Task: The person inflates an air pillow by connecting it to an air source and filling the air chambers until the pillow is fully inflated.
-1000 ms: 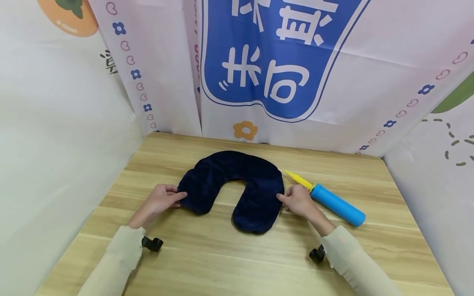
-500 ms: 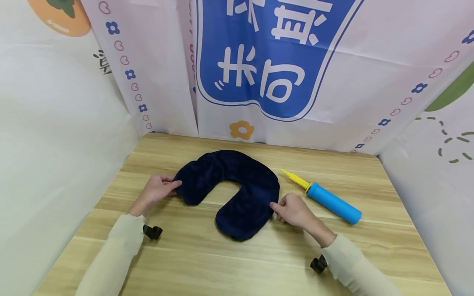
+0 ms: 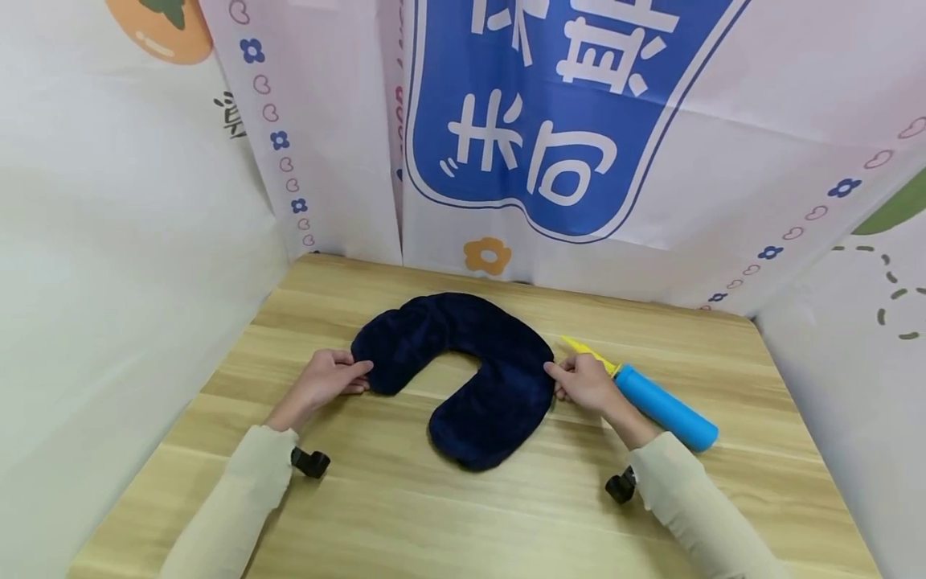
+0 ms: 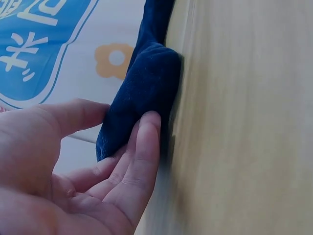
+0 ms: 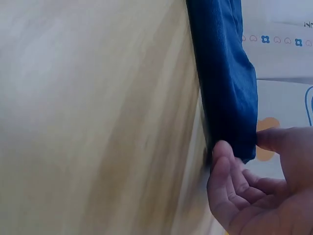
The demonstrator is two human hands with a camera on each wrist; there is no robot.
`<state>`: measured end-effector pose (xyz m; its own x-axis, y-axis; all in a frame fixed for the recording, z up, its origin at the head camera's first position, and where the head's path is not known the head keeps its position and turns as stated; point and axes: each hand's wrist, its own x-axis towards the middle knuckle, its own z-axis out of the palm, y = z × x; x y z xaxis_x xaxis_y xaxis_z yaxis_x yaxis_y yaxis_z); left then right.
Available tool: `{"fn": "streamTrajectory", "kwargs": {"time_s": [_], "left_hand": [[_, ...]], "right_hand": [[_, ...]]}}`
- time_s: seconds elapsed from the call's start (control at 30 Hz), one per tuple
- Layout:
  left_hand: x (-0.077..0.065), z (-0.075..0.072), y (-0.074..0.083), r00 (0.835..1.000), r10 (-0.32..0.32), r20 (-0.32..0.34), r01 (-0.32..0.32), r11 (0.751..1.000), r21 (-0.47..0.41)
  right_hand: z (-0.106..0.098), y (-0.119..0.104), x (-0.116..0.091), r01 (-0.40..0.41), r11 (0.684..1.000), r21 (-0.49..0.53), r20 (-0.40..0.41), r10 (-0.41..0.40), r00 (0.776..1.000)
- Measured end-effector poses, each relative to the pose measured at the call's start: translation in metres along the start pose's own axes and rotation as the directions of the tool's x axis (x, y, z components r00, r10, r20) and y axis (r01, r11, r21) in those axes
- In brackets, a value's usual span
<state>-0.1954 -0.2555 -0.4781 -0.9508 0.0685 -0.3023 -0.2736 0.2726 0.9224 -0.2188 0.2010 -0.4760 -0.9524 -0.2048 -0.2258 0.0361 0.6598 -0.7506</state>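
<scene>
A dark navy U-shaped neck pillow (image 3: 499, 346), soft and rather flat, lies on the wooden table with its opening toward me. My left hand (image 3: 329, 378) pinches the outer edge of its left arm between thumb and fingers. In the left wrist view the thumb is on one face of the pillow (image 4: 146, 83) and the fingers are on the other. At the right outer edge my right hand (image 3: 587, 381) grips the fabric the same way. The right wrist view shows the pillow (image 5: 225, 83) between thumb and curled fingertips.
A blue hand pump (image 3: 665, 406) with a yellow nozzle lies just right of the pillow, partly behind my right hand and forearm. The wooden table (image 3: 405, 515) ends at printed white cloth walls (image 3: 347, 145) at the back and both sides.
The pillow has turned, its left arm drawn up and back and its right arm swung toward me and leftward. Both hands keep hold of its edges; the right hand's grip has shifted slightly along the edge.
</scene>
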Motion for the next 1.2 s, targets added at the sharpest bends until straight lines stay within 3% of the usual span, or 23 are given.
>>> {"fn": "streamTrajectory", "kwargs": {"time_s": [0.27,0.5,0.63,0.7,0.87,1.1,1.2], "left_hand": [[0.021,-0.006,0.008,1.0,0.013,-0.018,-0.011,0.997,0.077],[0.037,-0.007,0.017,0.999,0.037,-0.019,-0.035,0.993,0.112],[0.038,-0.002,0.018,0.998,0.056,0.001,-0.056,0.99,0.132],[0.032,0.0,0.016,0.998,0.06,0.014,-0.061,0.989,0.138],[-0.004,0.006,0.002,0.993,0.065,0.095,-0.076,0.99,0.118],[-0.045,0.039,-0.005,0.963,0.041,0.265,-0.071,0.992,0.103],[-0.054,0.049,-0.007,0.958,0.033,0.285,-0.068,0.991,0.111]], "right_hand": [[0.015,0.0,-0.019,0.034,0.999,0.009,-0.007,-0.034,0.999],[0.026,-0.011,-0.048,0.04,0.999,0.022,0.108,-0.042,0.993],[0.018,-0.014,-0.053,0.026,0.998,-0.051,0.12,-0.02,0.993],[0.011,-0.015,-0.051,0.025,0.995,-0.099,0.093,-0.015,0.996],[-0.001,-0.013,-0.032,0.022,0.981,-0.193,0.009,-0.021,1.0],[-0.003,-0.003,-0.004,-0.024,0.982,-0.188,-0.024,0.02,1.0],[0.004,-0.004,0.006,-0.011,0.985,-0.175,-0.014,0.008,1.0]]}}
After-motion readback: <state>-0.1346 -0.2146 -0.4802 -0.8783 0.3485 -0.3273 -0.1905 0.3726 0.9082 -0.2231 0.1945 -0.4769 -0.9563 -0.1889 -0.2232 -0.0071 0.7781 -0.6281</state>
